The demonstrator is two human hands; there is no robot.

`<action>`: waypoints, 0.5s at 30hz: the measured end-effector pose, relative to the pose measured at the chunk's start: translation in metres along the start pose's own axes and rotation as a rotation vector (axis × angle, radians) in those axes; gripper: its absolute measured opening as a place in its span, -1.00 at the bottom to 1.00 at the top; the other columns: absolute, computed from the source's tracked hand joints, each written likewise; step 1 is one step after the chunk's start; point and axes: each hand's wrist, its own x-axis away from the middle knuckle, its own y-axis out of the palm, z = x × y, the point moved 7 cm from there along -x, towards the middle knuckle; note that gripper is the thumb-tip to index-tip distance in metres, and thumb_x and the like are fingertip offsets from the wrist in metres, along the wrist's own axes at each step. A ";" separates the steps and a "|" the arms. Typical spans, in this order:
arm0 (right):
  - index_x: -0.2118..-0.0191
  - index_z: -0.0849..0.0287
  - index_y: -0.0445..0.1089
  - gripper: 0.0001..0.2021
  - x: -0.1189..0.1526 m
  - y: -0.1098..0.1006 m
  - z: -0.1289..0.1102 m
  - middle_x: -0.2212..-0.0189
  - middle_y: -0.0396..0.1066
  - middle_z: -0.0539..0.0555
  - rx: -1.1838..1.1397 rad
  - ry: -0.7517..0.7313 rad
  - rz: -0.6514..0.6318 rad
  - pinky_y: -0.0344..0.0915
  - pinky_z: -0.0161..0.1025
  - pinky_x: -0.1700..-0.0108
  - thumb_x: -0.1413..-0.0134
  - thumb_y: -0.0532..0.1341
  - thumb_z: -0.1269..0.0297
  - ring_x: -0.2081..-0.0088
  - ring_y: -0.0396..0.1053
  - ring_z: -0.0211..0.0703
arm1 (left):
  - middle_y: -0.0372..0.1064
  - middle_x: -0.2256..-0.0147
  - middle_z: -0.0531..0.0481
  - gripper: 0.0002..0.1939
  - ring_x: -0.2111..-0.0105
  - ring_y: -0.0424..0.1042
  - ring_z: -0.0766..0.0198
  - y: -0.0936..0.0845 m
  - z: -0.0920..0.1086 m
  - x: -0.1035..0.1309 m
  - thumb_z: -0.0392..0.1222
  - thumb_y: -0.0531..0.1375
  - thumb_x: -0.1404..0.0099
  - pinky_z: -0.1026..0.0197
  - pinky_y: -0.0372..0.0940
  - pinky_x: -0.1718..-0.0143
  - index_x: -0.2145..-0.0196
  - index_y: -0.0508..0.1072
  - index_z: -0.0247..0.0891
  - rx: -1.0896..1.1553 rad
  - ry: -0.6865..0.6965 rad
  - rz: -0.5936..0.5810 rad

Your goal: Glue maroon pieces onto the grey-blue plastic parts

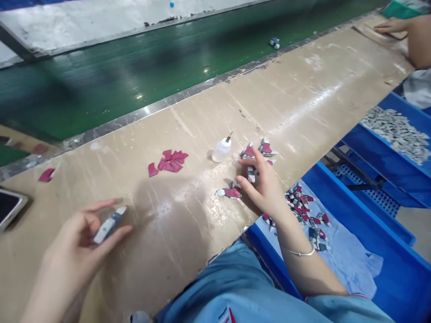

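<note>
My left hand (84, 237) is over the left part of the bench, its curled fingers holding a small grey-and-white moulded piece (109, 225). Its thumb and index finger reach past the piece on either side. At the right, my right hand (264, 184) bends down to the bench, its fingers round another small grey-and-white piece (251, 174). Around that hand lie several similar pieces with maroon patches, among them a long one (230, 192) and an upright one (266, 147). A white squeeze bottle with a thin tip (221, 150) stands just left of them.
Flat maroon cut-outs (171, 161) lie mid-bench, with a single one (46, 175) farther left. A phone (11, 207) sits at the left edge. Behind runs a green conveyor belt (141, 80). A blue bin (397, 269) holds patched pieces. Another person's hand (392, 25) is at far right.
</note>
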 end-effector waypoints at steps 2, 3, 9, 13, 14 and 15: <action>-0.52 0.01 0.23 -0.12 0.000 0.002 -0.007 -0.17 0.56 0.28 0.015 -0.036 0.083 0.29 0.36 -0.30 -0.28 0.22 -0.41 -0.19 0.43 0.33 | 0.72 0.14 -0.04 -0.50 0.08 0.69 -0.23 0.004 -0.007 0.035 0.03 0.54 0.04 -0.02 0.54 0.34 0.59 0.26 -0.10 0.099 -0.069 -0.027; -0.45 0.00 0.33 -0.13 0.000 0.003 -0.011 -0.14 0.56 0.28 -0.046 -0.034 0.130 0.31 0.32 -0.28 -0.27 0.15 -0.50 -0.18 0.43 0.31 | 0.71 0.21 -0.06 -0.52 0.03 0.68 -0.26 0.005 -0.009 0.048 0.02 0.53 0.00 0.00 0.53 0.37 0.60 0.28 -0.10 0.149 -0.097 -0.037; 0.25 0.02 0.51 -0.24 -0.018 0.034 -0.027 0.44 0.34 0.03 -0.942 0.327 -0.019 0.21 -0.21 0.48 -0.39 -0.14 -0.51 0.50 0.24 -0.19 | 0.58 0.05 -0.06 -0.55 0.33 0.63 0.15 0.013 -0.016 0.085 -0.02 0.56 -0.09 0.10 0.62 0.30 0.53 0.35 -0.18 0.415 -0.244 0.077; 0.15 0.03 0.57 -0.18 -0.025 0.059 -0.039 0.46 0.30 -0.02 -1.112 0.392 -0.290 0.00 -0.24 0.59 -0.33 -0.12 -0.58 0.56 -0.02 -0.25 | 0.49 -0.11 -0.03 -0.61 0.26 0.59 0.34 0.021 -0.012 0.100 -0.13 0.57 -0.11 0.31 0.55 0.22 0.37 0.40 -0.16 0.498 -0.186 0.242; 0.10 0.05 0.59 -0.17 -0.026 0.065 -0.039 0.44 0.34 0.00 -1.123 0.385 -0.342 -0.03 -0.24 0.59 -0.34 -0.12 -0.57 0.55 -0.02 -0.25 | 0.48 -0.11 -0.02 -0.63 0.22 0.59 0.34 0.024 -0.011 0.103 -0.15 0.57 -0.12 0.34 0.53 0.20 0.29 0.45 -0.13 0.502 -0.169 0.251; 0.06 0.07 0.61 -0.18 -0.027 0.069 -0.039 0.41 0.37 0.01 -1.130 0.379 -0.379 -0.05 -0.24 0.58 -0.37 -0.11 -0.54 0.54 0.00 -0.25 | 0.47 -0.11 -0.02 -0.62 0.18 0.58 0.32 0.027 -0.010 0.105 -0.15 0.56 -0.13 0.33 0.53 0.17 0.20 0.49 -0.09 0.497 -0.158 0.250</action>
